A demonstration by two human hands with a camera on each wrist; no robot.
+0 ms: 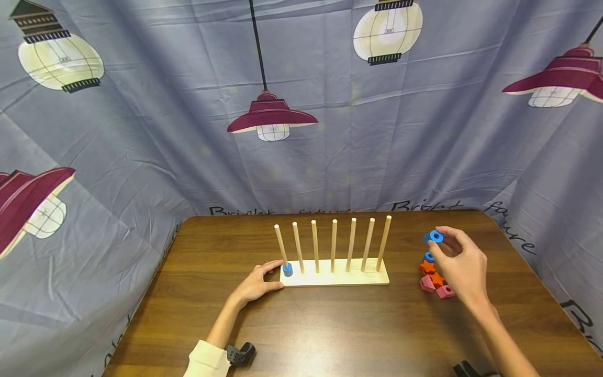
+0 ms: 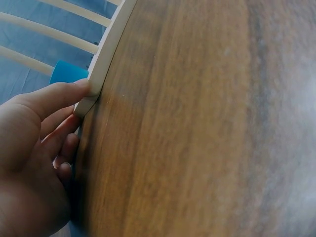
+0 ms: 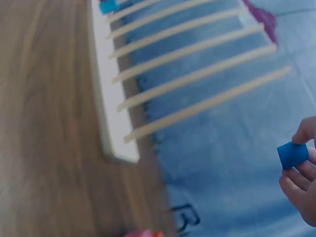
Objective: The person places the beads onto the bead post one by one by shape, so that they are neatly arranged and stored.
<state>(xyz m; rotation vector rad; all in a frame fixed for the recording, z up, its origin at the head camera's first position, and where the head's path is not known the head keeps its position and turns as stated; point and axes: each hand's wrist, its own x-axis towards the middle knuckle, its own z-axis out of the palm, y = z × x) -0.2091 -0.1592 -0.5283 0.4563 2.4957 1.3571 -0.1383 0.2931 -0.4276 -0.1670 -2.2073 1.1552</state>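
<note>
A pale wooden peg board [image 1: 335, 279] with several upright rods stands on the table. My left hand [image 1: 256, 283] grips its left end, thumb at the front edge and a finger toward the back corner. In the left wrist view the thumb [image 2: 64, 94] presses the board's edge beside a blue cylinder bead [image 2: 69, 73]. That bead sits at the foot of the leftmost rod. Over the table's right side, my right hand [image 1: 464, 267] pinches another blue cylinder bead [image 1: 436, 236] between thumb and fingers, its hole showing. The right wrist view shows this held bead [image 3: 292, 155] side-on.
Below the right hand lies a group of beads: a blue one [image 1: 428, 257], orange star-shaped ones [image 1: 427, 267] and pink angular ones [image 1: 445, 291]. The brown table [image 1: 301, 324] ends at a grey-blue curtain [image 1: 292, 178] printed with lamps.
</note>
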